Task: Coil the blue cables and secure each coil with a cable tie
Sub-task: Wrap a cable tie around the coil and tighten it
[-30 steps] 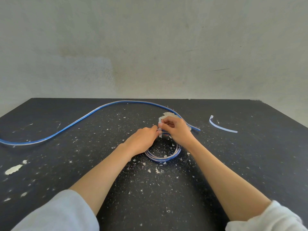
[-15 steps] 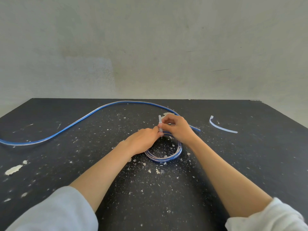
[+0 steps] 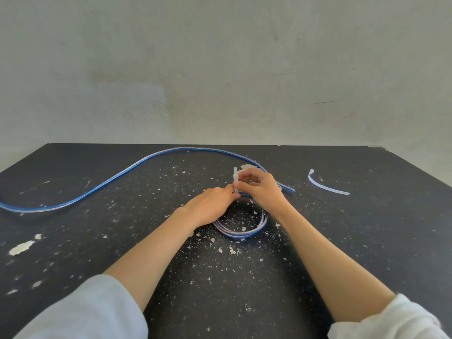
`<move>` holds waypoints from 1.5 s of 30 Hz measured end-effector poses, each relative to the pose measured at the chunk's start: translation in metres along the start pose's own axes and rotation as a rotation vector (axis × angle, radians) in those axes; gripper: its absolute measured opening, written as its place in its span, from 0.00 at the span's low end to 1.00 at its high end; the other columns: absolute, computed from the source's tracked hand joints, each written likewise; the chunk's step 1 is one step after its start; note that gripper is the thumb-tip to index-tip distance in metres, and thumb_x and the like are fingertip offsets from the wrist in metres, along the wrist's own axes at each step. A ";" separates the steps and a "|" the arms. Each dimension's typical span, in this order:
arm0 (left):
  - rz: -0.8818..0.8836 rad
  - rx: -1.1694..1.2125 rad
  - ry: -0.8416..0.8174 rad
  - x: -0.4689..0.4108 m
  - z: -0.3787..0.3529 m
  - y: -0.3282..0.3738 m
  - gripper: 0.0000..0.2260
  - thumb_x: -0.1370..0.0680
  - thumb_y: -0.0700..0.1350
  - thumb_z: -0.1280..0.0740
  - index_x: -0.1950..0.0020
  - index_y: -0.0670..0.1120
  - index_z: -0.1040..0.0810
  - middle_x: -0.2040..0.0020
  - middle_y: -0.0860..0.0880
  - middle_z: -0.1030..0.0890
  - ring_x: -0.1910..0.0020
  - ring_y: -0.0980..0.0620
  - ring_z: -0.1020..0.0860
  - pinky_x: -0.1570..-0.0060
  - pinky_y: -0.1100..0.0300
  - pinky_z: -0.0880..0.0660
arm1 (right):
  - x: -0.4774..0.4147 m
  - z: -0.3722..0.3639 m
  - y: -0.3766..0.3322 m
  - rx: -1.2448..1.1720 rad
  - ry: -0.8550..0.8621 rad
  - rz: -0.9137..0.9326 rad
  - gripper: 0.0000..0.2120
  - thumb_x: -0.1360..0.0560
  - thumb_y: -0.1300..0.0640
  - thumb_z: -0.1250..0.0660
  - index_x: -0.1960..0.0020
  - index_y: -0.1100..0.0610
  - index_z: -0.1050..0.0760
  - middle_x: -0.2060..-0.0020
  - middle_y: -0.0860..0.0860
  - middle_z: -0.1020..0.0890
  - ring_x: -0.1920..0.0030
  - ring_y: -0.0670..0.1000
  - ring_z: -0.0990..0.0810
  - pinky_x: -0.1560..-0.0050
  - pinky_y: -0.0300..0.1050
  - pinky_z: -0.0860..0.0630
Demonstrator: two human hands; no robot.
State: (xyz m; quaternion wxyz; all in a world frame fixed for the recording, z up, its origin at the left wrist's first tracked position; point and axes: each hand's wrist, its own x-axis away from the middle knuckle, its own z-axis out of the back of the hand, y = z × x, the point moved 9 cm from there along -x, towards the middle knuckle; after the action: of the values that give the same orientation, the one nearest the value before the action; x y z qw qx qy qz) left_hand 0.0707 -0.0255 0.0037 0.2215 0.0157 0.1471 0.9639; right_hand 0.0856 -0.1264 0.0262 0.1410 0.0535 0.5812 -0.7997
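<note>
A small coil of blue cable [image 3: 247, 232] lies on the black table [image 3: 367, 241] in the middle. At the coil's far side a white cable tie [image 3: 235, 178] stands upright, wrapped round the strands. My right hand [image 3: 261, 187] pinches the tie's upright tail. My left hand [image 3: 210, 205] grips the coil and the tie's base just left of it. A second, long blue cable [image 3: 117, 177] snakes uncoiled from the left edge across the back and ends behind my right hand. A spare white cable tie [image 3: 326, 187] lies to the right.
White paint flakes are scattered over the tabletop, with a larger chip [image 3: 20, 248] near the left edge. A pale wall rises right behind the table's far edge.
The tie's tail now stands straighter and taller above the coil. My right hand's fingers have shifted along it. The coil and left hand have barely moved.
</note>
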 end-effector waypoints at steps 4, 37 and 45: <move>0.003 -0.015 -0.005 0.000 -0.001 0.000 0.17 0.18 0.52 0.51 0.36 0.43 0.33 0.47 0.40 0.21 0.51 0.40 0.23 0.60 0.52 0.33 | 0.000 -0.001 0.002 -0.065 -0.005 -0.004 0.03 0.27 0.62 0.30 0.56 0.56 0.23 0.62 0.47 0.20 0.66 0.34 0.20 0.68 0.25 0.27; 0.012 -0.019 -0.023 0.000 0.000 0.000 0.16 0.18 0.52 0.52 0.41 0.43 0.32 0.49 0.41 0.21 0.54 0.42 0.23 0.62 0.53 0.33 | 0.001 -0.004 0.012 -0.140 -0.061 -0.066 0.03 0.27 0.63 0.30 0.59 0.57 0.22 0.65 0.53 0.18 0.64 0.48 0.17 0.62 0.41 0.18; 0.005 -0.020 -0.004 0.000 0.000 -0.001 0.16 0.18 0.51 0.51 0.40 0.42 0.32 0.49 0.40 0.21 0.54 0.41 0.23 0.62 0.53 0.34 | 0.001 -0.007 0.009 -0.091 -0.062 -0.065 0.03 0.25 0.60 0.32 0.57 0.59 0.21 0.63 0.56 0.18 0.62 0.53 0.17 0.61 0.43 0.18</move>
State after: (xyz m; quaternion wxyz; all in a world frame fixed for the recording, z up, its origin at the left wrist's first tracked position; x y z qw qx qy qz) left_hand 0.0706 -0.0247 0.0035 0.2196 0.0158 0.1367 0.9658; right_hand 0.0868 -0.1230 0.0152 0.1354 0.0032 0.6136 -0.7779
